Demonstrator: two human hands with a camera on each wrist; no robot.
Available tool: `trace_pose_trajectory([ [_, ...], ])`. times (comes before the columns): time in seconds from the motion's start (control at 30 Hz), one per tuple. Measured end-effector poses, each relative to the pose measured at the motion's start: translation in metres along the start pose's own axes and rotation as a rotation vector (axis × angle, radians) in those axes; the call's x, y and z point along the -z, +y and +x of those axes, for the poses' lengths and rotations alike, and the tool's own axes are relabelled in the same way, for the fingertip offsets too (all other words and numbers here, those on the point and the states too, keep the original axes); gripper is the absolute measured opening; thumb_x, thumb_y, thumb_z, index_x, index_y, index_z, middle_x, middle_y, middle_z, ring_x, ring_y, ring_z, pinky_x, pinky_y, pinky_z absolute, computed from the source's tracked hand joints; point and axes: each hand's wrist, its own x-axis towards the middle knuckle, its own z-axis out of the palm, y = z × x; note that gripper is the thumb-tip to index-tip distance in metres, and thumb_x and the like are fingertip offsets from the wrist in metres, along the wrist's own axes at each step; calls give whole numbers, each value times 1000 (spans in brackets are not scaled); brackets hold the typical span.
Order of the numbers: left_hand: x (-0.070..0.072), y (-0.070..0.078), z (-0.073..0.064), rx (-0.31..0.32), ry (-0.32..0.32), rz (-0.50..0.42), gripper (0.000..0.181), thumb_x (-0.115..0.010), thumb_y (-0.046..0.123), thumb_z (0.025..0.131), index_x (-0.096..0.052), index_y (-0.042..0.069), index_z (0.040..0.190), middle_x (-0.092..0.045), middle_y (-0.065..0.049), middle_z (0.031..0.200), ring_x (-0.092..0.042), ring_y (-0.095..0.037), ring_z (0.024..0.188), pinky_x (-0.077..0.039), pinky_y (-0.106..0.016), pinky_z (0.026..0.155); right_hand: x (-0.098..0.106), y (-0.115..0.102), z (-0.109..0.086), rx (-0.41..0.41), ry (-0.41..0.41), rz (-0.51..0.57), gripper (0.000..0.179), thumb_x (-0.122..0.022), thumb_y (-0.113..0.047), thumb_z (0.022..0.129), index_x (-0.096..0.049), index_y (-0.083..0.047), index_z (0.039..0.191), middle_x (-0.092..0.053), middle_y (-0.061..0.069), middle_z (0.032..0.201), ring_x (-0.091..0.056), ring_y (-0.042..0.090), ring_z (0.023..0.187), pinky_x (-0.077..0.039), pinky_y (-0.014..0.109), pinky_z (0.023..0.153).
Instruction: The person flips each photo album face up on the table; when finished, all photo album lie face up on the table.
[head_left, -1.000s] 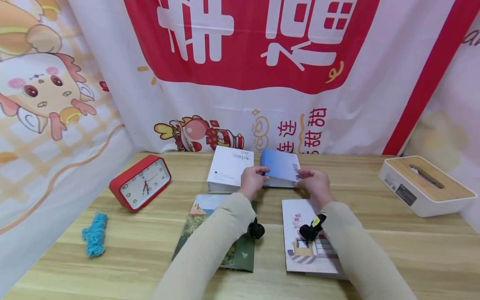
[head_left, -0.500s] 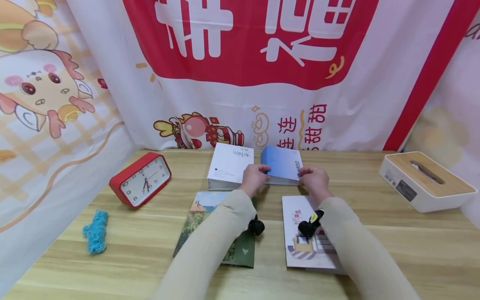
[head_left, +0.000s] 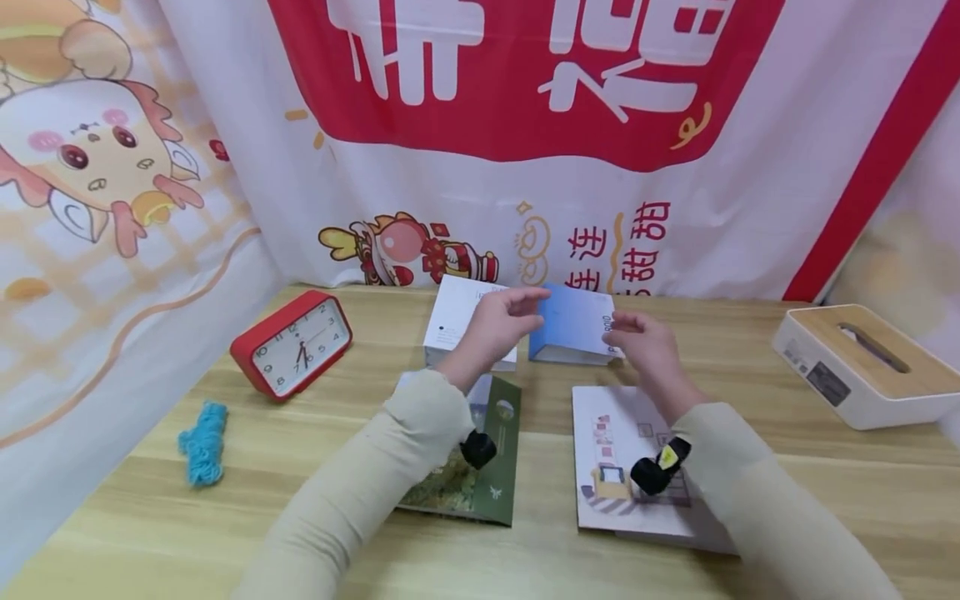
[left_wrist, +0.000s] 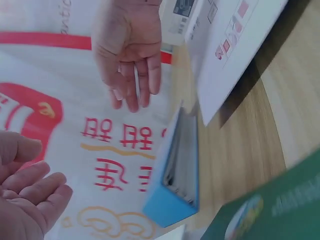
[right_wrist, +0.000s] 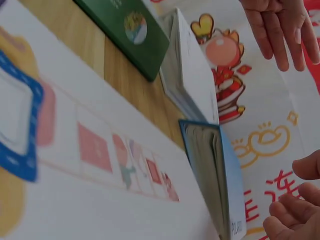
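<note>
A blue photo album (head_left: 573, 321) marked POLAROID lies on the table by the back cloth, its page edges showing in the left wrist view. My left hand (head_left: 498, 327) hovers above the gap between it and a white album (head_left: 450, 321), fingers relaxed and nothing held. Off the blue album's right edge, my right hand (head_left: 643, 346) hangs with loose fingers, also holding nothing. Both wrist views show the palms apart from the album. Nearer me are a green album (head_left: 504, 454), partly hidden by my left sleeve, and a white album with a cartoon house (head_left: 600, 450), partly under my right forearm.
A red alarm clock (head_left: 292, 343) stands at the left, with a bundle of blue yarn (head_left: 202, 446) in front of it. At the far right sits a white tissue box (head_left: 862, 367) with a wooden lid. Printed cloth (head_left: 420, 183) hangs along the back and sides.
Both hands have let go of the blue album and risen from it. The left hand has moved up over the white album. The head view has shifted slightly.
</note>
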Motion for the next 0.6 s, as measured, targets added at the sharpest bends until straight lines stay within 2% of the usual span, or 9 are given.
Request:
trace_pose_trajectory([
  [0.13, 16, 3, -23, -12, -48, 18, 39, -62, 9, 87, -58, 15, 126, -55, -2, 132, -50, -15, 122, -45, -29, 97, -2, -5, -14, -30, -88, 20, 53, -55, -9, 89, -38, -3, 138, -44, 19, 138, -45, 30, 124, -36, 39, 106],
  [0.23, 25, -1, -40, -25, -93, 79, 43, -61, 10, 88, -54, 15, 130, -53, -3, 134, -48, -17, 124, -44, -31, 98, -3, -7, -25, -39, -181, -7, 55, -55, -13, 91, -34, -4, 141, -39, 19, 142, -41, 31, 128, -33, 42, 107],
  [0.43, 44, -14, -79, -29, -153, 288, 41, -57, 13, 91, -54, 23, 130, -47, 1, 140, -47, -20, 125, -42, -35, 100, -16, -3, -46, -14, -349, -77, 62, -58, -15, 90, -29, -7, 144, -34, 19, 146, -34, 34, 133, -28, 47, 109],
  [0.6, 51, -26, -105, -101, -264, 466, 48, -58, 20, 91, -46, 27, 136, -31, -1, 149, -40, -24, 130, -40, -42, 102, -29, 5, -62, 31, -429, -88, 64, -60, -12, 88, -28, -9, 145, -32, 20, 146, -33, 35, 133, -29, 48, 108],
])
